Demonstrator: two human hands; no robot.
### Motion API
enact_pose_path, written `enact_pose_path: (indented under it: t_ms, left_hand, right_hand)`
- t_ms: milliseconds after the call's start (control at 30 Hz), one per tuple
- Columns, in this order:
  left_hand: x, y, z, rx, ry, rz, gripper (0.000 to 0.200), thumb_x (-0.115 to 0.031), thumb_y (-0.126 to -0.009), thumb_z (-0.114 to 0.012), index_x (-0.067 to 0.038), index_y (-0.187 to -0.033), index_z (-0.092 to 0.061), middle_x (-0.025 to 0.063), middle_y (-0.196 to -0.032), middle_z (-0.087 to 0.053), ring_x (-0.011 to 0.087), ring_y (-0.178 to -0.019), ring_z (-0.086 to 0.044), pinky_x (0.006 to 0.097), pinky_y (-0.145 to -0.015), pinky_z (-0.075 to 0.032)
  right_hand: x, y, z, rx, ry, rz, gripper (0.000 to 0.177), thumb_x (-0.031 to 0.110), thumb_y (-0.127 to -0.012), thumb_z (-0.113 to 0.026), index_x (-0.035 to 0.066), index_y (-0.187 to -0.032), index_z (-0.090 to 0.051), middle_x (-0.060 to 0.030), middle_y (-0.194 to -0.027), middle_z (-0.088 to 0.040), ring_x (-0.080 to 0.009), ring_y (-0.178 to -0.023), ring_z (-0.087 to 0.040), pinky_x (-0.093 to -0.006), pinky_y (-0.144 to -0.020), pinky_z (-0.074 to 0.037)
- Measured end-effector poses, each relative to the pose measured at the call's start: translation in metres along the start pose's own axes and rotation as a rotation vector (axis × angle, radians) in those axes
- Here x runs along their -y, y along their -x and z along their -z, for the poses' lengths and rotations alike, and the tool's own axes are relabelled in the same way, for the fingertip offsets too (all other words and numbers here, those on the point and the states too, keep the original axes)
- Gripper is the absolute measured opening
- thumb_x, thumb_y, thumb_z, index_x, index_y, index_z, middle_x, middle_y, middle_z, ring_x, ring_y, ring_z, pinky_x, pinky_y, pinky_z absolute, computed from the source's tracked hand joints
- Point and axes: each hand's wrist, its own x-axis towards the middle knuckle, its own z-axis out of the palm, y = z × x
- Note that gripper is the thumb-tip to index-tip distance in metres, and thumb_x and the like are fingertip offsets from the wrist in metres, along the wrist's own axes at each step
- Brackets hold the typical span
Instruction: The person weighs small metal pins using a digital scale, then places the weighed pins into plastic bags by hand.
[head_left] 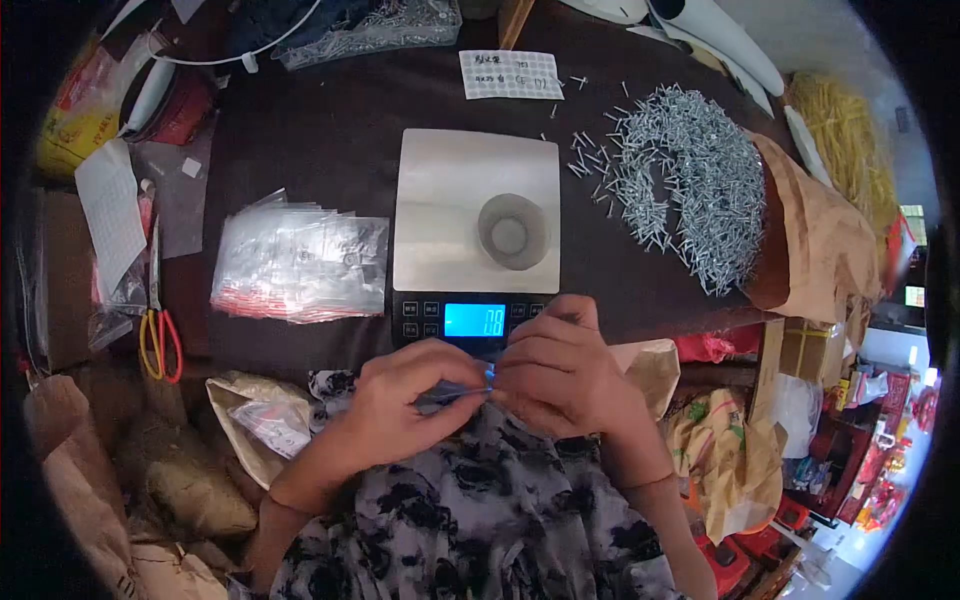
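My left hand [415, 400] and my right hand [560, 375] meet in front of the digital scale [420, 220]. Both pinch a small clear plastic bag [455, 390], largely covered by the fingers; its contents cannot be made out. A small round cup [512, 232] stands on the scale's metal plate, and the blue display [474, 320] is lit. Left of the scale lies a stack of clear zip bags [300, 262] with red edges. A large heap of screws [700, 180] lies to the right of the scale.
Scissors [160, 345] with yellow and red handles lie at the left edge. A sheet of labels [511, 75] and a plastic box of screws [375, 32] are at the back. Brown paper [820, 235] borders the heap. An open paper bag [260, 420] stands below left.
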Motion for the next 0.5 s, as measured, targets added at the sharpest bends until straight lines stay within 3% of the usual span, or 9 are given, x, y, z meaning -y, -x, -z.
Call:
enact_pose_path:
  t_ms: [167, 200, 267, 400, 500]
  left_hand:
    - [0.003, 0.008, -0.007, 0.044, 0.07, -0.015, 0.015, -0.001, -0.075, -0.071, -0.001, -0.087, -0.064, 0.0113, -0.089, -0.066, 0.0235, -0.081, -0.066, 0.0313, -0.071, -0.052]
    - [-0.005, 0.006, -0.006, 0.05, 0.098, 0.056, 0.014, 0.004, -0.069, -0.073, 0.0, -0.08, -0.065, 0.0141, -0.085, -0.067, 0.0243, -0.081, -0.068, 0.0312, -0.07, -0.052]
    - [-0.003, 0.009, -0.005, 0.12, 0.155, 0.088, 0.013, -0.001, -0.073, -0.073, 0.0, -0.082, -0.064, 0.0133, -0.089, -0.068, 0.0236, -0.083, -0.068, 0.0308, -0.072, -0.053]
    - [0.012, 0.013, -0.003, 0.024, 0.298, 0.047, 0.015, -0.007, -0.074, -0.076, -0.001, -0.082, -0.065, 0.0135, -0.095, -0.069, 0.0227, -0.087, -0.068, 0.03, -0.075, -0.053]
    - [0.01, 0.011, -0.001, 0.049, 0.288, 0.081, 0.011, 0.0, -0.073, -0.076, -0.001, -0.077, -0.066, 0.0158, -0.099, -0.069, 0.0251, -0.1, -0.066, 0.0334, -0.08, -0.055]
  right_hand:
    - [0.001, 0.001, -0.005, 0.074, -0.083, 0.026, 0.013, 0.017, -0.073, -0.071, 0.009, -0.076, -0.06, -0.0015, -0.077, -0.057, -0.0197, -0.079, -0.058, -0.0383, -0.082, -0.037]
    - [0.002, 0.002, -0.005, 0.087, -0.09, 0.028, 0.014, 0.017, -0.073, -0.071, 0.009, -0.075, -0.06, -0.0018, -0.076, -0.057, -0.0198, -0.078, -0.059, -0.0385, -0.081, -0.038]
    - [0.003, 0.007, -0.002, 0.116, -0.104, 0.029, 0.015, 0.018, -0.073, -0.072, 0.008, -0.074, -0.06, -0.0024, -0.075, -0.058, -0.0202, -0.077, -0.059, -0.0389, -0.081, -0.038]
    - [-0.002, 0.026, -0.002, -0.049, -0.22, -0.025, 0.014, 0.015, -0.074, -0.071, 0.006, -0.072, -0.061, -0.0045, -0.072, -0.06, -0.0213, -0.073, -0.061, -0.0457, -0.091, -0.042]
    - [-0.006, 0.032, -0.001, -0.066, -0.408, -0.096, 0.012, 0.01, -0.075, -0.07, 0.004, -0.07, -0.061, -0.006, -0.07, -0.061, -0.0231, -0.071, -0.063, -0.0503, -0.098, -0.041]
